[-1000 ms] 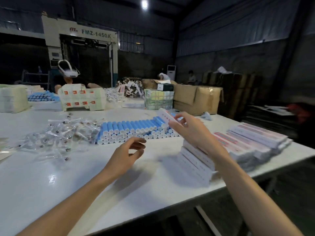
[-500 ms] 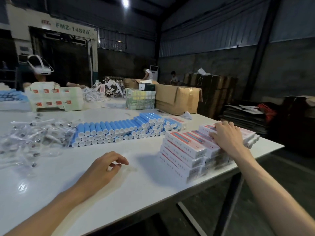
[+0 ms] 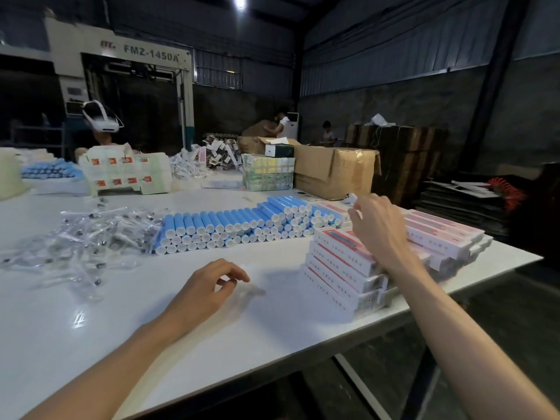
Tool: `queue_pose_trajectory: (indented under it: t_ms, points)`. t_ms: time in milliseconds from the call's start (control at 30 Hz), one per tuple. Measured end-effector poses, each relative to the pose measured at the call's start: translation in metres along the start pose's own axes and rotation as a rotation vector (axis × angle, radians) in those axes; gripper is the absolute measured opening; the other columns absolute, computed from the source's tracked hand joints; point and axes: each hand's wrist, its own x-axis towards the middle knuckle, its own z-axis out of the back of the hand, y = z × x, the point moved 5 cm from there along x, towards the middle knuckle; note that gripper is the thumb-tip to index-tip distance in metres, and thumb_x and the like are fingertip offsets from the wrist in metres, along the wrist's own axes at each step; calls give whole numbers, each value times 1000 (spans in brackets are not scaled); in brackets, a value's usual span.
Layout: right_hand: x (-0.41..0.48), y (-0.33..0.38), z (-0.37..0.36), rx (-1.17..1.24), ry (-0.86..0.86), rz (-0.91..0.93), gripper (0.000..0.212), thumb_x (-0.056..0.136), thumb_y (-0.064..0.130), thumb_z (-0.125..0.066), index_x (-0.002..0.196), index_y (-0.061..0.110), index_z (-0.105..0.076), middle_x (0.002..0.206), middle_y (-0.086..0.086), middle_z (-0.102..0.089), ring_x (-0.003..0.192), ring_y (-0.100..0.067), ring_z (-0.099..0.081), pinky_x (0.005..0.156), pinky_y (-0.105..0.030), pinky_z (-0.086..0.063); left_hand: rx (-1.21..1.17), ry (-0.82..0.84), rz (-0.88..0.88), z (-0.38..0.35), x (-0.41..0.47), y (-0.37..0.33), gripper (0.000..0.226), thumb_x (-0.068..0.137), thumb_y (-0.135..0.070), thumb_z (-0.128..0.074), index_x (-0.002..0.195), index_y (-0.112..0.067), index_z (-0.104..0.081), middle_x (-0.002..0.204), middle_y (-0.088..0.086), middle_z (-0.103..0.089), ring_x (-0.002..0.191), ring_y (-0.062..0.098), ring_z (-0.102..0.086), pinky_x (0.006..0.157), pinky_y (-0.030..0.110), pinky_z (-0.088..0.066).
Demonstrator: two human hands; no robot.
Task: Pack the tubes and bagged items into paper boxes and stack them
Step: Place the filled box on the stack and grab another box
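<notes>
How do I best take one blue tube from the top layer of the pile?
Pinch a top-layer blue tube at its white cap end, coming from the near side and slightly above. The tubes lie packed side by side, so their flanks are probably blocked. The caps all point toward the viewer and are exposed.

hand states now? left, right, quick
Left hand: fingers curled at a clear bag; whether it grips cannot be told.
Right hand: open, empty, above the boxes.
</notes>
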Motion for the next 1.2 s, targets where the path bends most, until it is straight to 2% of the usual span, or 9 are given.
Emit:
queue_pose_trajectory:
  t_ms: [100, 200, 367, 500, 633, 700, 833, 967, 1200]
  points:
    - [1, 73, -20, 213, 80, 74, 28, 106, 19, -52, 82, 9, -62, 81, -5, -64, 75, -23, -59, 70, -43, -54, 10, -11, 20, 10, 2, -4, 34, 101, 3, -62, 103, -27, -78, 109, -10, -73, 107, 6, -66, 92, 16, -52]
    - [-7, 155, -40, 466, 140, 165, 29, 102, 17, -51, 74, 10, -56, 65, 1, -57, 64, -24, -56, 56, -37, -42, 71, -16, 49, 30, 3, -3, 30, 102, -3, -63, 106, -28, -79, 109, -13, -71, 103, 4, -68, 89, 15, -52]
    - [-39, 290, -76, 1019, 249, 189, 17, 103, 18, -59, 91, 11, -69, 77, 0, -69, 71, -17, -63, 64, -34, -48, 250, -85, 206, 86, -14, 22, 31, 101, -15, -63, 94, -45, -70, 105, -14, -72, 92, 9, -68, 86, 31, -55]
    - [-75, 372, -114, 1329, 455, 51, 18, 101, 22, -60, 88, 12, -68, 77, -4, -69, 70, -13, -62, 68, -34, -48, 428, -148, 387, 138, -44, 57, 15, 97, -16, -60, 95, -27, -69, 92, -8, -72, 90, 20, -68, 83, 39, -57]
    - [-114, 406, -150, 1383, 541, 28, 13, 103, 15, -58, 95, 12, -68, 80, 1, -68, 76, -17, -63, 73, -36, -50, 522, -244, 513, 187, -77, 94, 22, 94, -15, -59, 94, -37, -63, 91, -17, -70, 87, 12, -67, 75, 32, -52]
    - [-120, 407, -165, 1368, 589, 22, 18, 103, 10, -55, 98, 13, -71, 78, 10, -65, 70, -8, -61, 67, -27, -46, 644, -281, 542, 216, -86, 114, 21, 96, -18, -60, 105, -36, -63, 95, -18, -68, 92, 13, -65, 72, 32, -49]
    - [-119, 404, -173, 1377, 633, -11, 23, 102, 8, -51, 98, 15, -73, 64, 22, -61, 55, -2, -50, 55, -19, -39, 1014, -193, 771, 274, -99, 161, 34, 104, -23, -52, 138, -16, -53, 135, 7, -58, 129, 29, -50, 97, 45, -48]
    - [-120, 405, -173, 1413, 654, 5, 22, 103, 8, -52, 99, 14, -73, 63, 12, -60, 55, -6, -48, 56, -24, -37, 1301, -128, 988, 306, -112, 199, 45, 109, -35, -46, 147, -11, -44, 153, 13, -44, 141, 34, -41, 111, 44, -41]
    - [-119, 408, -178, 1446, 672, 6, 23, 103, 7, -52, 101, 11, -74, 66, 9, -60, 54, -2, -50, 57, -20, -37, 1541, -90, 934, 312, -111, 207, 35, 105, -21, -45, 139, -20, -56, 141, 10, -51, 130, 31, -47, 108, 43, -39]
